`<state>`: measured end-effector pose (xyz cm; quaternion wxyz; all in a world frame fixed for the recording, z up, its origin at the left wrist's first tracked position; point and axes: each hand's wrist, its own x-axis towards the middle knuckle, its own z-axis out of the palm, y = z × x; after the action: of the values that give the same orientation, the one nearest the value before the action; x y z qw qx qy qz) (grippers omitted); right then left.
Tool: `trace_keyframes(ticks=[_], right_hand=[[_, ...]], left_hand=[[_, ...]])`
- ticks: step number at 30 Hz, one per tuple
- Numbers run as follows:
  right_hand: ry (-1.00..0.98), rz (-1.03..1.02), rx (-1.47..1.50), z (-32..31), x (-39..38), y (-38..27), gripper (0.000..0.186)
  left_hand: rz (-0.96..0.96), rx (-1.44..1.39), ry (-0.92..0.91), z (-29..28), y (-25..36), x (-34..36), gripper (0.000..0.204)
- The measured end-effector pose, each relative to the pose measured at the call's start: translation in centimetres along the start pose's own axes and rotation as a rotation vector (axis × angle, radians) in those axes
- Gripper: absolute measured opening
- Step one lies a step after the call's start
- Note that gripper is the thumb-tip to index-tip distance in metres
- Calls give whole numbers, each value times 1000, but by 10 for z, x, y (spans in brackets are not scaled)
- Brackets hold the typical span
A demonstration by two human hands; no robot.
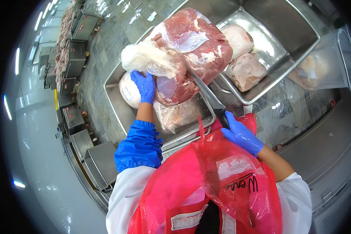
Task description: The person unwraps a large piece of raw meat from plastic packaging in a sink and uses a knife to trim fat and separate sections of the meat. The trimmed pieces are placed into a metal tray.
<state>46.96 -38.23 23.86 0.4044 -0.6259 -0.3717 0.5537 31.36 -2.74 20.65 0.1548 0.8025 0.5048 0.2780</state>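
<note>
In my head view the right hand [241, 134] is closed around the handle of one knife [210, 96], its tip hard to make out against the large red meat piece [206, 43] over the left steel bin [123, 111]; the left hand [144, 86] touches that piece, fingertips partly hidden by cloudy wrap [144, 58], so I cannot tell whether they pinch. Grey tiled floor [115, 50] surrounds the bins, and I count two pale wrapped pieces [246, 72] in the right steel bin [288, 23].

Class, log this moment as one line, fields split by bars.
left hand: against large meat | right hand: gripping knife | blade: against meat | metal bin: pale pieces inside
</note>
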Motion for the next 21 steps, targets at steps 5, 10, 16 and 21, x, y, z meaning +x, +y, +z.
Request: trace_keyframes(ticks=[5,10,16,21], right_hand=[[200,-39,-132,58,28,17,56],[433,-176,-685,95,54,73,58],[178,9,-883,-30,9,-70,49],[-8,-4,-1309,-117,41,-182,38]], left_hand=[[94,31,21,-4,-5,5,49],[79,42,35,2,-9,4,53],[-39,127,177,19,-20,-8,59],[-79,44,144,9,-3,-10,64]])
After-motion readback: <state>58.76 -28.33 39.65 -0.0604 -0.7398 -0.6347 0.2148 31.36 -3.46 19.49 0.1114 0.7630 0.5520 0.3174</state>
